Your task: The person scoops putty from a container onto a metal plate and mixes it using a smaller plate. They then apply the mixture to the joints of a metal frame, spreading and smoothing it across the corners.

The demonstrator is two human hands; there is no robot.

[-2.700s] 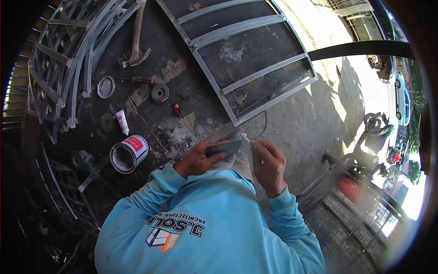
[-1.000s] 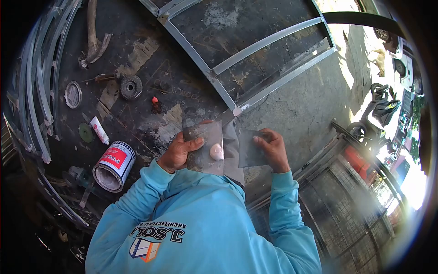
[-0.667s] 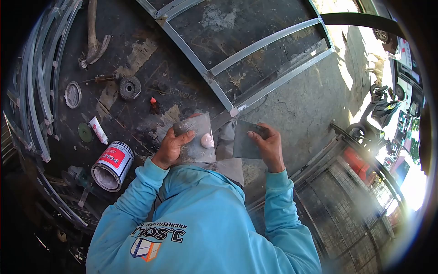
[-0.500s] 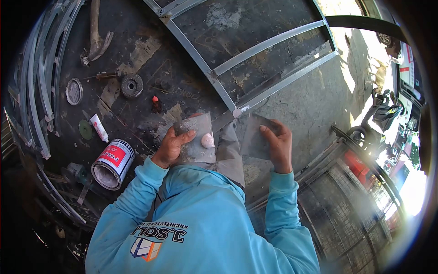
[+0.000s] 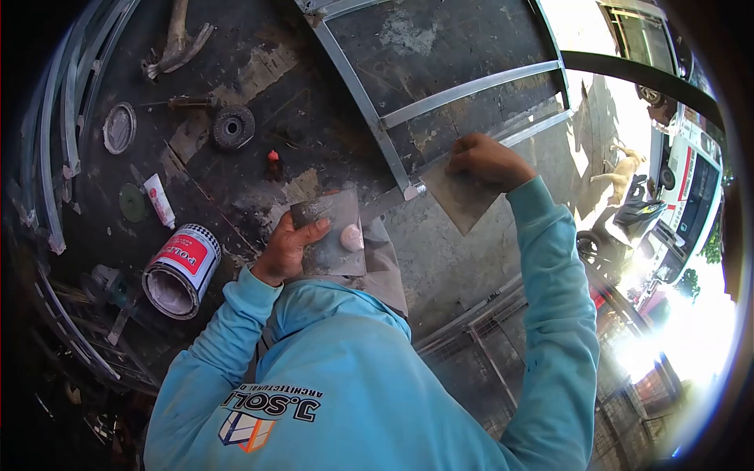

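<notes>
My left hand (image 5: 284,247) grips a flat, square plate (image 5: 326,255) by its left edge, thumb on top. A lump of pinkish putty (image 5: 351,238) sits near the plate's right side. With my right hand (image 5: 488,161) I hold a thin putty spreader sheet (image 5: 459,196), fingers closed on its upper edge. The sheet's left corner is right at the lower corner of a grey metal frame (image 5: 369,129), beside a pale pink putty patch (image 5: 411,191) on that corner.
An open putty can (image 5: 182,271), a white-and-red tube (image 5: 159,201), a lid (image 5: 119,128), a grinding wheel (image 5: 234,126) and an angle grinder (image 5: 110,286) lie on the left. Curved metal strips (image 5: 67,118) line the far left. A dog (image 5: 622,174) and motorbike (image 5: 620,224) are at right.
My right hand has moved up and forward with the spreader, turning it toward the frame's corner. My left hand still holds the plate with the putty. The camera view has shifted slightly.
</notes>
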